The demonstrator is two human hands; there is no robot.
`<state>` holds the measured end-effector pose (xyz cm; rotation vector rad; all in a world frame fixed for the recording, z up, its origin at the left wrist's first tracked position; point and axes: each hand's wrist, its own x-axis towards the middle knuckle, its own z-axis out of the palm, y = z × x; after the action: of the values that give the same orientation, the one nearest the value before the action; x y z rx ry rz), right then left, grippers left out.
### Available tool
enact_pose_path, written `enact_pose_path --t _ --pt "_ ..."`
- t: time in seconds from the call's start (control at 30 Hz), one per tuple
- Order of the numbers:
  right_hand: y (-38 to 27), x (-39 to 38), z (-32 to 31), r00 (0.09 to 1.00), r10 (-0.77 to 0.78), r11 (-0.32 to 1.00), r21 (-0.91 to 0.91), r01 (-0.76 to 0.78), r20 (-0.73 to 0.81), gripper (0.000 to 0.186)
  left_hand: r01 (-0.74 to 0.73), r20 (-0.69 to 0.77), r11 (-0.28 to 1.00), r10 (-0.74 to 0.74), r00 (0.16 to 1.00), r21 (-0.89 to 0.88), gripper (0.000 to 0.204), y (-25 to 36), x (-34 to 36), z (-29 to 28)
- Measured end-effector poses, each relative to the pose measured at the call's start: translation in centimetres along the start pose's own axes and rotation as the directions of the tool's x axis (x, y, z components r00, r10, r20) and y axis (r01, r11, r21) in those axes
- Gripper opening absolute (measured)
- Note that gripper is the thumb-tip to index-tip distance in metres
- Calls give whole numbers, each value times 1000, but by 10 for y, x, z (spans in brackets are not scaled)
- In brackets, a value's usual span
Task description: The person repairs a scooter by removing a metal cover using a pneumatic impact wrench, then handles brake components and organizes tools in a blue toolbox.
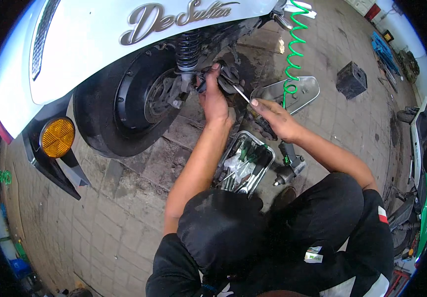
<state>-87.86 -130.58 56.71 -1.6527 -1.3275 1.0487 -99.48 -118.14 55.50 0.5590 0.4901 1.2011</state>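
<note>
A white scooter [79, 34] with a black shock spring [187, 52], rear wheel [99, 114] and brake disc [156, 101] is at upper left. My left hand [213, 101] is closed around a dark brake caliper [226, 76] beside the disc. My right hand [277, 119] grips a screwdriver [243, 94] whose silver shaft reaches into the caliper. Below my hands sit a metal tray [271, 157] of tools and small bags, and a pneumatic impact wrench [292, 166].
An oval metal plate [305, 94] lies behind my right hand, near a coiled green hose [295, 44]. A dark block [352, 79] stands on the paved floor. Another scooter [426, 198] is at the right edge, and an orange reflector [57, 137] hangs at left.
</note>
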Motion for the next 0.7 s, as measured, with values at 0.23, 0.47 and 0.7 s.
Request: enact_pose_path --t 0.23,0.47,0.7 --pt "-6 -4 0 995 -103 993 58 103 -1 65 59 42 997 -57 997 -47 33 4 -5 2" --pt "-12 -5 7 996 -64 997 30 66 -69 67 16 43 1000 -15 999 -19 32 -1 2 -6" --pt "-3 2 7 1000 -17 976 217 22 -23 61 93 11 995 -93 996 -32 34 -1 -8 3"
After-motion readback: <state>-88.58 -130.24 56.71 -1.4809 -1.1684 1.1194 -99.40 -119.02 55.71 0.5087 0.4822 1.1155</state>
